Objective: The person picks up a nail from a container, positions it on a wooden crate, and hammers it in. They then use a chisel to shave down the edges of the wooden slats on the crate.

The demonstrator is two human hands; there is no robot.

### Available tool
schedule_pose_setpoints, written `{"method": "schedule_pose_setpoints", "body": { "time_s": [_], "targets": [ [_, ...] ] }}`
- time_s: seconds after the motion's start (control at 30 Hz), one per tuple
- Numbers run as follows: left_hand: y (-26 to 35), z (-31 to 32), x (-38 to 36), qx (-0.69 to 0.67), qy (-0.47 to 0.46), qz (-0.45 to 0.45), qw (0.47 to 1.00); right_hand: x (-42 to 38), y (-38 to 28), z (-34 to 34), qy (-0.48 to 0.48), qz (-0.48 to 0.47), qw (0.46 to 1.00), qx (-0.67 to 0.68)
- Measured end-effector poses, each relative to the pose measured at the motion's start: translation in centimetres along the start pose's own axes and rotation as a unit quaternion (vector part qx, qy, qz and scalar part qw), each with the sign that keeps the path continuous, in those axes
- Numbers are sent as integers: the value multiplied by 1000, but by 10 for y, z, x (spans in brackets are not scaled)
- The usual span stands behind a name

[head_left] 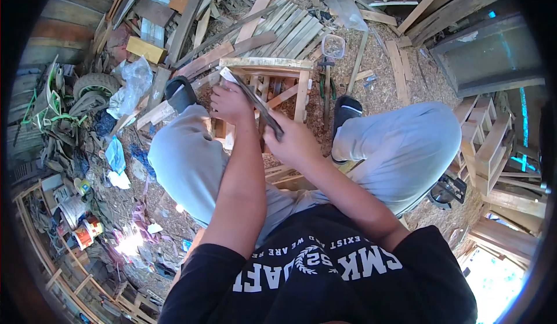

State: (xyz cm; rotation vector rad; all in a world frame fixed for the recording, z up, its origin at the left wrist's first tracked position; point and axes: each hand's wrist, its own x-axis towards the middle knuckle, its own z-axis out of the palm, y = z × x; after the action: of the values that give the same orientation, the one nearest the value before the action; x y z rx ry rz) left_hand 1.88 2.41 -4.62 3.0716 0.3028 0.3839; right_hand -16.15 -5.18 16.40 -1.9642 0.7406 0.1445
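A long, narrow dark tool (255, 101) with a pale far end slants across the space between my hands. My right hand (295, 142) is closed around its near, dark end. Just below the pale end, my left hand (231, 102) has its fingers curled; I cannot tell whether they grip the tool or the wood beneath. Under both hands, between my legs, stands a wooden frame (264, 64) with a top rail, side legs and inner slats. My arms and the tool hide part of it.
A hammer (326, 89) lies right of the frame, by green-handled pliers (321, 85) and a clear plastic tub (333, 46). Stacked slats (290, 33) and loose boards lie beyond. Clutter with a wheel (96, 86) is at left; a power tool (447, 192) sits by my right leg.
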Motion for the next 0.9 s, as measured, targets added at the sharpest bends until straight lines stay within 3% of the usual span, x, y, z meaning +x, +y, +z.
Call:
{"method": "schedule_pose_setpoints", "body": {
  "time_s": [0.07,0.13,0.17,0.27,0.43,0.6,0.67,0.7,0.83,0.9],
  "targets": [
    [4,-3,2,5,-12,-6,1000,-10,7,-7,-8,21,999,24],
    [3,-2,-1,5,-8,-2,1000,-11,21,-2,11,-14,999,41],
    [4,0,1,-2,-9,-10,1000,1,29,13,64,-73,995,36],
    [2,2,0,-8,-5,-16,1000,14,5,12,22,-21,999,-10],
    [4,-2,0,2,-17,-5,1000,-10,11,-9,1,25,999,36],
    [4,1,4,-10,-40,-17,999,14,15,19,45,-31,998,-14],
    [-1,8,0,10,58,19,998,-7,8,-3,20,-2,1000,-2],
    [-1,9,2,11,59,16,998,-14,6,-10,-6,28,1000,5],
    [2,4,1,12,12,6,1000,1,10,-3,-11,7,1000,15],
    [2,-1,1,4,-21,-8,1000,14,9,11,34,-25,999,19]
  ]
}}
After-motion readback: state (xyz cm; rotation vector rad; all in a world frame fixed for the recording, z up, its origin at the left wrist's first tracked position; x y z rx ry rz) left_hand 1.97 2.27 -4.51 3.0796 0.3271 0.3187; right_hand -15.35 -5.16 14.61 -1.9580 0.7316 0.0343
